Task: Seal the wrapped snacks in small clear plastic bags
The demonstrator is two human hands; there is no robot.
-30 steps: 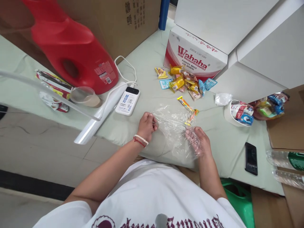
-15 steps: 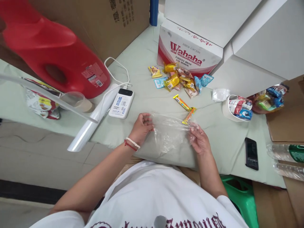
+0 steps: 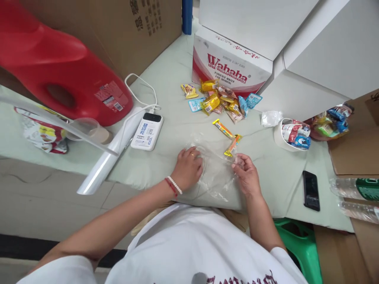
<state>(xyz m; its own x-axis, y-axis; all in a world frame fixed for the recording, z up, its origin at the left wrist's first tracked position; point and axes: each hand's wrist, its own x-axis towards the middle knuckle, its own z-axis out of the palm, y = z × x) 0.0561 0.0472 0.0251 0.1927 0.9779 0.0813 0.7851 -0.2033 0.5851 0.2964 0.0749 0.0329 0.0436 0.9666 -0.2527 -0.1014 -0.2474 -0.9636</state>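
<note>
- Pale green cloth (image 3: pixel 275 173) covers the tbl under our hands.
- Red jug (image 3: pixel 84 59): far L, well apart from us.
- Wahaha box (image 3: pixel 229 59): beyond our hands, approx. centre.
- Snack pile (image 3: pixel 221 100): mixed wrapped pcs. just in front of the box.
- Clear plastic bag (image 3: pixel 219 177): limp, btwn our hands; L side at our L hand, upper R edge at our R hand.
- L hand (image 3: pixel 187 169): back up, fingers bent over the bag's L side; can't tell if we grip or just press.
- R hand (image 3: pixel 248 175): we pinch the bag's upper R edge btwn thumb + fingertips.
- Power bank (image 3: pixel 147 134): L of our L hand, w/ cable.
- Two candy sticks (image 3: pixel 223 129): nr our R hand, just beside the bag's far R side.
</note>
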